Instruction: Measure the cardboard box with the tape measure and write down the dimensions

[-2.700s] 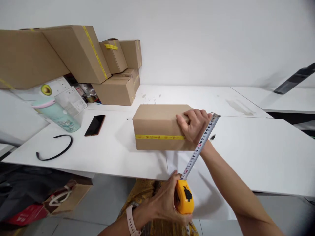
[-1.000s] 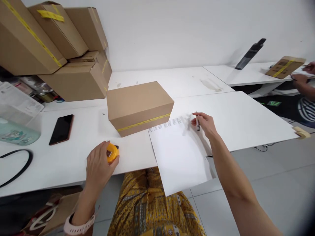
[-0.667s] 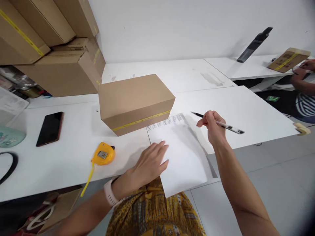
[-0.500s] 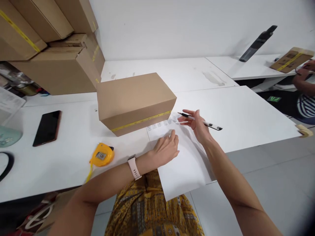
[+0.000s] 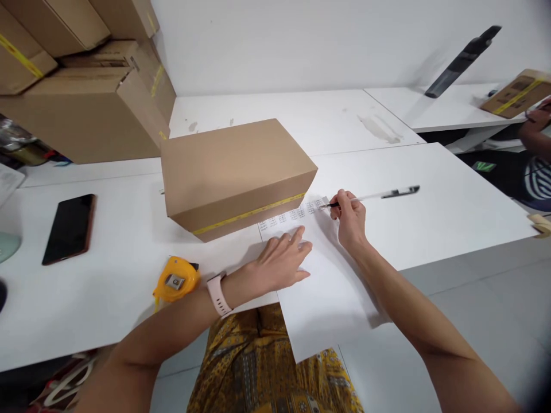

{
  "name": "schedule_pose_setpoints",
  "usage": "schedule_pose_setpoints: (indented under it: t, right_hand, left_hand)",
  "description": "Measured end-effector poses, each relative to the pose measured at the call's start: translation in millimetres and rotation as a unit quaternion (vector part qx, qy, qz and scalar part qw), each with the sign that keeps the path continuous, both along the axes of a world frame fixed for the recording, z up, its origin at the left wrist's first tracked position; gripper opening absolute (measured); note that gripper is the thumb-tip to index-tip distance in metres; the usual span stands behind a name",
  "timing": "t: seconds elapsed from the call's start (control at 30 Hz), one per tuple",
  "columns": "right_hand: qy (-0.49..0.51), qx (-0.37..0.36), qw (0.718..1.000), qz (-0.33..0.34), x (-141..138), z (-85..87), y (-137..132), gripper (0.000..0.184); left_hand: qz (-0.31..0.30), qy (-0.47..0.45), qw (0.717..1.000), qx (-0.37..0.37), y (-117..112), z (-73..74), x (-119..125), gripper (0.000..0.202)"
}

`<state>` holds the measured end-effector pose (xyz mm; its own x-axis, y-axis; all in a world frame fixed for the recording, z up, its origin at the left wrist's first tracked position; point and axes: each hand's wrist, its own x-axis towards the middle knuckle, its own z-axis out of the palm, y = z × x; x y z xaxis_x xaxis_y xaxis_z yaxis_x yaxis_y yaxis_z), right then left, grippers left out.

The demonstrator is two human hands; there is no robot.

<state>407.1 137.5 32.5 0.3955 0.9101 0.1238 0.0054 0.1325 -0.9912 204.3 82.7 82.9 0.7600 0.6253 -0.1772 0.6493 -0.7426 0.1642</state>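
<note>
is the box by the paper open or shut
Shut: the cardboard box has flat, closed faces with no raised flaps, and yellow tape runs along its front side.

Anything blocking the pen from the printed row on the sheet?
Nothing visible. The right hand holds the pen, tip at the printed row of the sheet. The cardboard box stands just left of that spot; the left hand lies flat on the sheet, nearer the person.

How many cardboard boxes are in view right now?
7: one box mid-table beside the paper; five in the stack at upper left, cropped, so more may hide; one flat box on the far-right table.
</note>
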Motion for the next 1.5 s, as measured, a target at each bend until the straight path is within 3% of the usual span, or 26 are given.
schedule_pose_setpoints:
  t: [0.1, 0.23, 0.33, 0.53, 0.63, 0.73, 0.93, 1.5]
  right_hand:
    - [0.018, 0.034, 0.999, 0.009, -10.0, -5.5, -4.6, 0.038]
    - [0.012, 0.03, 0.999, 0.02, -10.9, -16.4, -1.1, 0.032]
    - [0.019, 0.017, 0.999, 0.033, -6.1, -21.0, 7.4, 0.033]
    - [0.035, 0.011, 0.998, 0.044, -4.7, -19.3, 10.9, 0.037]
    - [0.042, 0.009, 0.998, 0.051, -4.1, -18.1, 9.8, 0.042]
    - [0.043, 0.0, 0.998, 0.043, 3.2, -18.9, 14.7, 0.045]
    - [0.06, -0.01, 0.995, -0.076, 23.7, -19.8, 27.8, 0.049]
    - [-0.014, -0.048, 0.997, -0.063, 23.0, -21.3, 27.0, 0.041]
  left_hand:
    - [0.018, -0.039, 0.997, 0.066, 2.5, -1.4, -27.7, 0.052]
    - [0.057, -0.051, 0.992, 0.102, 10.3, -18.2, -65.4, 0.078]
    - [0.057, -0.033, 0.994, 0.085, 13.2, -29.3, -76.3, 0.096]
    - [-0.022, 0.02, 1.0, 0.005, -7.9, -28.2, -59.5, 0.109]
    - [-0.029, 0.034, 0.999, -0.027, -18.1, -26.2, -53.0, 0.116]
    - [-0.027, 0.037, 0.998, -0.033, -20.8, -23.4, -50.7, 0.115]
    - [-0.026, 0.048, 0.998, -0.018, -22.4, -20.3, -49.1, 0.114]
    - [-0.028, 0.047, 0.999, -0.007, -23.8, -25.6, -48.1, 0.114]
